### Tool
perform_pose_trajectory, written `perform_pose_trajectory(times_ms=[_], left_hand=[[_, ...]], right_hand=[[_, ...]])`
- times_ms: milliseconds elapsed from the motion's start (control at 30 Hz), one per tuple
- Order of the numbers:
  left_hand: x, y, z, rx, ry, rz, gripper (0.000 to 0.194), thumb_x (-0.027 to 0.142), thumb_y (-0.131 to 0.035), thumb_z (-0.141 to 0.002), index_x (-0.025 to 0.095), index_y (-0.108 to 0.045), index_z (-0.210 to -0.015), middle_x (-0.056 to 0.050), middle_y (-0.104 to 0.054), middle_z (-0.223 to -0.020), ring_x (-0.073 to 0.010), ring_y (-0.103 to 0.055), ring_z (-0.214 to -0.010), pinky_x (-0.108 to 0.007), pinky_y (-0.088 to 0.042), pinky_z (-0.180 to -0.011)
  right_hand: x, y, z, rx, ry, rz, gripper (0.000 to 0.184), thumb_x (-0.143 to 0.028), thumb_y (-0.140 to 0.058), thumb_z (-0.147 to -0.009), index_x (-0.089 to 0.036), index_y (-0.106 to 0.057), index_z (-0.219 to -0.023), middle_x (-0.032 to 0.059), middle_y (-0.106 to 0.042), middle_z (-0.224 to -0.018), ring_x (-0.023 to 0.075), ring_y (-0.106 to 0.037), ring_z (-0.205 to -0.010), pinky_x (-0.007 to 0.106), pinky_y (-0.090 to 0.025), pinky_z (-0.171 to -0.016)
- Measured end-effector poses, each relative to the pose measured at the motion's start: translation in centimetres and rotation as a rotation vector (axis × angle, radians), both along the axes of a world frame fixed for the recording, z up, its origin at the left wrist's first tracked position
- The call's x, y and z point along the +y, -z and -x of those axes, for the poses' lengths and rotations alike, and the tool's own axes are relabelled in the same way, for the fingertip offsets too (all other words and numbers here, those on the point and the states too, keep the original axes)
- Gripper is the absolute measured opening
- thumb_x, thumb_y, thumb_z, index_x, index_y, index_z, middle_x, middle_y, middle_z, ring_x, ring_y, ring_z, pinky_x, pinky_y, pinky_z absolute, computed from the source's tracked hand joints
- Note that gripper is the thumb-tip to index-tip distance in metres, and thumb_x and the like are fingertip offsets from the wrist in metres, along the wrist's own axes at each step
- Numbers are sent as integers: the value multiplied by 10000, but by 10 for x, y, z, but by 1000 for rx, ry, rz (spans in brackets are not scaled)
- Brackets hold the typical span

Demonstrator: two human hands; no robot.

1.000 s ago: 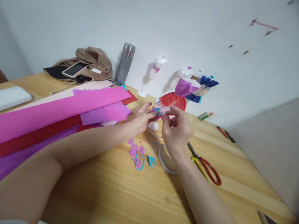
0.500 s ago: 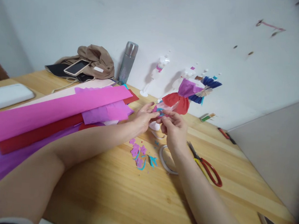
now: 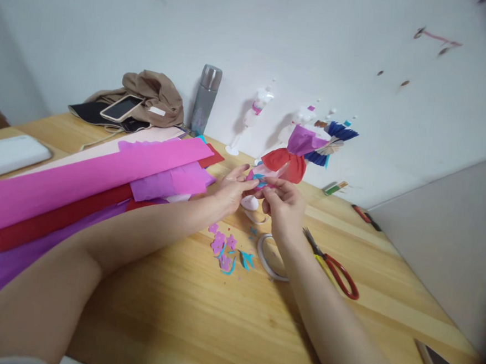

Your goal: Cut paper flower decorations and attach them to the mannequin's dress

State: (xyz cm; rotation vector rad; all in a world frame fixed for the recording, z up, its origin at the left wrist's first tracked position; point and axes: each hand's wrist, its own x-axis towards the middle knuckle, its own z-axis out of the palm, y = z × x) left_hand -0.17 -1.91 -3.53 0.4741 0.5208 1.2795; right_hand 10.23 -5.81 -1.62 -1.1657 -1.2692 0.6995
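Over the middle of the table, my left hand [image 3: 230,191] and my right hand [image 3: 283,202] meet at a small pink and blue paper piece [image 3: 259,178]. My left thumb presses on it from the left. The right thumb and fingers pinch its right side. Pale pink paper [image 3: 264,171] shows just behind it, and a white round base [image 3: 250,203] is visible below; whether these belong to one figure is partly hidden by my hands. Purple paper flowers [image 3: 218,241] and blue paper scraps [image 3: 246,260] lie nearer on the table.
A roll of white tape [image 3: 267,261] and scissors [image 3: 340,275] lie by my right forearm. Coloured paper sheets [image 3: 102,177] cover the left. Small white dress forms [image 3: 256,108], some in paper skirts [image 3: 284,161], and a grey flask [image 3: 204,101] stand along the wall.
The view has shifted slightly. Both hands stay together on the pink and blue paper piece, with more of its blue part showing between the fingers.
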Motion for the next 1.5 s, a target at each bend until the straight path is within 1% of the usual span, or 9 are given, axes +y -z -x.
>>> perform_pose_trajectory(times_ms=[167,300,467,567,700,833,1067,1300,1500], left_hand=[[-1,-1,0,21,-2,-5,573,-52,-640,-790,189,-606,-1308,-111,-680,-1293,-182,-690,-1075,-250,-538,-857],[-3,-4,2,32,0,-9,613,-64,-632,-794,175,-565,-1355,-131,-626,-1397,-208,-660,-1189,-256,-547,-889],[-5,-7,3,47,6,-16,619,-66,-610,-817,150,-529,-1392,-148,-592,-1448,-230,-605,-1299,-291,-524,-1009],[-5,-8,3,41,14,-21,618,-73,-596,-825,156,-522,-1395,-142,-584,-1464,-231,-565,-1352,-321,-485,-1090],[-6,-7,3,23,13,-48,604,-70,-595,-823,159,-532,-1379,-138,-500,-1547,-230,-515,-1404,-324,-451,-1137],[-5,-6,3,20,10,-48,615,-59,-608,-808,136,-534,-1386,-160,-547,-1501,-249,-541,-1380,-351,-460,-1137],[-3,-5,2,20,19,-73,527,-55,-610,-796,154,-607,-1280,-136,-667,-1355,-255,-598,-1315,-372,-484,-1103],[1,-2,1,23,33,-102,489,-57,-630,-783,180,-643,-1210,-97,-728,-1227,-218,-668,-1194,-336,-516,-1028],[1,-1,1,-1,41,-135,458,-66,-626,-773,171,-660,-1163,-98,-721,-1248,-213,-660,-1203,-339,-503,-1051]], right_hand=[[3,7,-6,-265,49,-89,232,-264,-599,-760,-190,-667,-968,18,-680,-622,184,-577,-522,314,-443,-530],[3,10,-9,-463,117,-142,245,-229,-565,-787,-185,-683,-998,32,-667,-656,206,-573,-580,341,-431,-583],[1,10,-9,-645,157,-186,287,-227,-525,-811,-167,-694,-1036,39,-672,-661,195,-549,-545,336,-398,-579],[0,9,-10,-783,168,-179,347,-248,-488,-853,-136,-692,-1111,79,-713,-712,207,-586,-555,340,-429,-593],[-3,6,-8,-931,209,-156,404,-247,-433,-895,-112,-689,-1177,141,-762,-817,231,-635,-602,349,-449,-626],[-5,7,-6,-1097,276,-140,416,-222,-435,-903,-113,-688,-1214,166,-766,-818,256,-652,-643,339,-412,-619],[-6,11,-5,-1341,344,-158,421,-159,-418,-915,-107,-656,-1258,175,-764,-829,204,-616,-593,296,-327,-567],[-9,3,-1,-1422,363,-37,391,-179,-426,-924,-139,-637,-1251,134,-703,-699,198,-569,-535,299,-237,-548],[-8,1,-1,-1410,389,-12,355,-195,-463,-921,-170,-632,-1232,106,-725,-718,181,-563,-536,291,-197,-548]])
